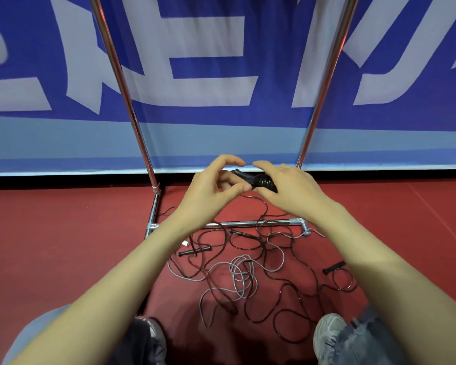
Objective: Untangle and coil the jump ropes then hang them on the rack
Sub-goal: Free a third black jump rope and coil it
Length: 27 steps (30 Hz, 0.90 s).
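Note:
My right hand (284, 188) grips a tightly wound black jump rope coil (263, 181) with its handles sticking out to the left, held up in front of the rack. My left hand (213, 185) pinches the coil's left end between thumb and fingers. A thin black cord hangs from the coil down to the floor. On the red floor lies a tangle of black rope (290, 293) and grey rope (241, 275). Loose black handles lie at the left (194, 251) and at the right (334, 267). The chrome rack (132, 111) stands behind.
The rack's base bar (248, 223) crosses the floor behind the tangle, its right upright (324, 83) leaning outward. A blue and white banner (221, 61) closes off the back. My knees and a grey shoe (327, 335) sit at the bottom edge.

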Each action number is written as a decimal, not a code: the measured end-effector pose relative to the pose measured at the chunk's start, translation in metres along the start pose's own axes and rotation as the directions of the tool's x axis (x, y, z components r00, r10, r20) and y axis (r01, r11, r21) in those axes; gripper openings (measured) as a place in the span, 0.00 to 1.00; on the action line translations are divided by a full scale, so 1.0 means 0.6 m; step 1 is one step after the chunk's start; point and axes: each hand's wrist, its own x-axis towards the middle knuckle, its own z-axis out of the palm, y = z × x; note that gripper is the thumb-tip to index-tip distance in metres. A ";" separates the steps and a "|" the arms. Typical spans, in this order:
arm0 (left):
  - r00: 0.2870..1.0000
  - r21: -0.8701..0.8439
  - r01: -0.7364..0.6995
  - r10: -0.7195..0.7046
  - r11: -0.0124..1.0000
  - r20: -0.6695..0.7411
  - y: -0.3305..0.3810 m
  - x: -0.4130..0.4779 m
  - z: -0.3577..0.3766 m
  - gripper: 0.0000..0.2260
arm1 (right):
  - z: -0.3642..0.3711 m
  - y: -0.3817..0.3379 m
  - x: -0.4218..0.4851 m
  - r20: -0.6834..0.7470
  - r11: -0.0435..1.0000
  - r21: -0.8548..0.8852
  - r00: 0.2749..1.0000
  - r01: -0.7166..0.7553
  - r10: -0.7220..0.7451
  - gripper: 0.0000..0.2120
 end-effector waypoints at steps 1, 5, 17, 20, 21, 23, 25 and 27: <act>1.000 0.005 -0.003 0.003 1.000 0.000 -0.001 -0.001 0.002 0.13 | -0.001 0.003 0.000 0.006 1.000 -0.013 1.000 -0.012 0.012 0.26; 0.999 -0.042 -0.017 0.015 0.999 -0.035 -0.001 -0.004 0.014 0.10 | 0.003 -0.002 -0.003 0.027 0.966 0.252 0.998 -0.058 0.053 0.26; 0.950 -0.302 0.312 -0.291 0.901 0.114 -0.027 0.011 -0.011 0.10 | -0.030 -0.006 -0.004 -0.038 0.502 0.864 0.987 -0.045 0.155 0.17; 0.944 -0.360 0.324 -0.324 0.875 0.064 -0.037 0.016 -0.016 0.10 | -0.040 -0.008 -0.008 0.018 0.395 0.918 0.998 -0.043 0.067 0.16; 0.938 -0.361 0.341 -0.338 0.868 0.074 -0.038 0.016 -0.017 0.11 | -0.042 -0.010 -0.009 0.012 0.375 0.927 0.999 -0.027 0.042 0.16; 0.922 -0.334 0.385 -0.370 0.861 0.109 -0.041 0.017 -0.013 0.14 | -0.042 -0.015 -0.009 -0.021 0.338 0.941 1.000 0.014 0.020 0.17; 0.913 -0.284 0.406 -0.393 0.869 0.104 -0.048 0.018 -0.010 0.17 | -0.041 -0.023 -0.010 -0.053 0.311 0.949 0.999 0.049 0.004 0.14; 0.907 -0.247 0.418 -0.415 0.874 0.068 -0.055 0.020 -0.011 0.20 | -0.040 -0.032 -0.013 -0.057 0.295 0.953 0.998 0.062 -0.024 0.11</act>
